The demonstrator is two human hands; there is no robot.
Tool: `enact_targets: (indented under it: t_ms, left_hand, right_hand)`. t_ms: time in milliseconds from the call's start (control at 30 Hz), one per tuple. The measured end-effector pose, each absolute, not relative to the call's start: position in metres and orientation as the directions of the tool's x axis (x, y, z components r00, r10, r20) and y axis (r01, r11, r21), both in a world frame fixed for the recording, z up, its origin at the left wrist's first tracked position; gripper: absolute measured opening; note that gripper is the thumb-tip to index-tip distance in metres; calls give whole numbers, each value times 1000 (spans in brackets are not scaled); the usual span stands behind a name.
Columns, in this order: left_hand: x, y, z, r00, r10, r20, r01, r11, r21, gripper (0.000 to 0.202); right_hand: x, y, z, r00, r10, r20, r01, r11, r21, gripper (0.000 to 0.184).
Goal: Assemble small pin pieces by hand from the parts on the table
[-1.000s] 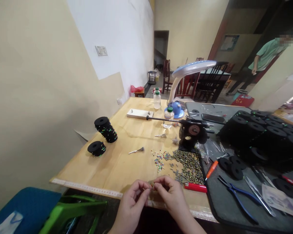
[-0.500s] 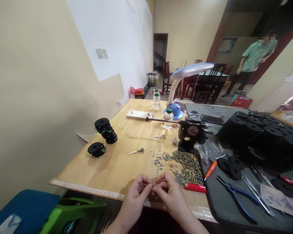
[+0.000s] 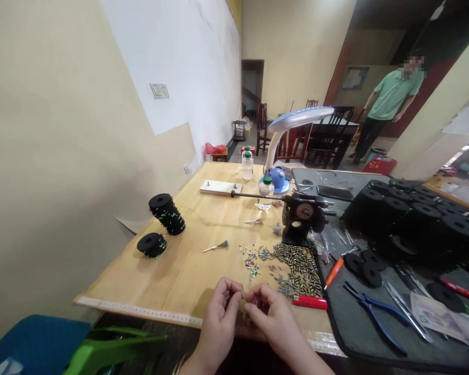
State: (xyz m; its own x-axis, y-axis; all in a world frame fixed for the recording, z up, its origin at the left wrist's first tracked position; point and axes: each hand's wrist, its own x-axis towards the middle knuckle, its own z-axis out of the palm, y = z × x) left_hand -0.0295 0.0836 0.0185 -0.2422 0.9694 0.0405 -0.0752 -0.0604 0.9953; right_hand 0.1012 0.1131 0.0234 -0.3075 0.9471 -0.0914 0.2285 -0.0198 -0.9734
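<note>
My left hand (image 3: 222, 315) and my right hand (image 3: 271, 315) are held close together over the front edge of the wooden table (image 3: 168, 281). Both are closed in a pinch, fingertip to thumb. Whatever sits between the fingers is too small to make out. Just beyond my hands lie scattered tiny coloured beads (image 3: 252, 260) and a heap of small dark-and-gold metal pieces (image 3: 303, 271). To the right of my right hand is a red lighter (image 3: 310, 302).
A black hand-cranked winder (image 3: 301, 219) with a long rod stands behind the heap. Black foam spools (image 3: 167, 213) stand at left; many more (image 3: 410, 208) crowd the grey mat at right, with blue pliers (image 3: 375, 312) and an orange-handled tool (image 3: 334, 273). A person (image 3: 393, 99) stands in the background.
My fingertips have drawn slightly apart, both hands still pinched. The view has shifted a little. The person in the background has moved and turned.
</note>
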Motion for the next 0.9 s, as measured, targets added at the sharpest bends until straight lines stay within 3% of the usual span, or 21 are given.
enact_targets:
  t_ms: [133,433,733,900]
  left_hand:
    - [-29,87,18,-215,976,17,-137,-48,989,18]
    - [-34,86,28,36,967,-254,-469,241,850,28]
    - [-32,46,25,261,887,-381,-483,461,744,27]
    - [-26,22,10,259,883,-392,-381,466,799,24]
  right_hand:
    - [104,116,22,-256,967,-22,326,64,-943,16]
    - [106,106,23,-208,976,56,262,111,-959,23]
    - [132,45,19,-216,975,48,270,107,-957,20]
    - [145,14,8,-172,985,32,317,86,-945,18]
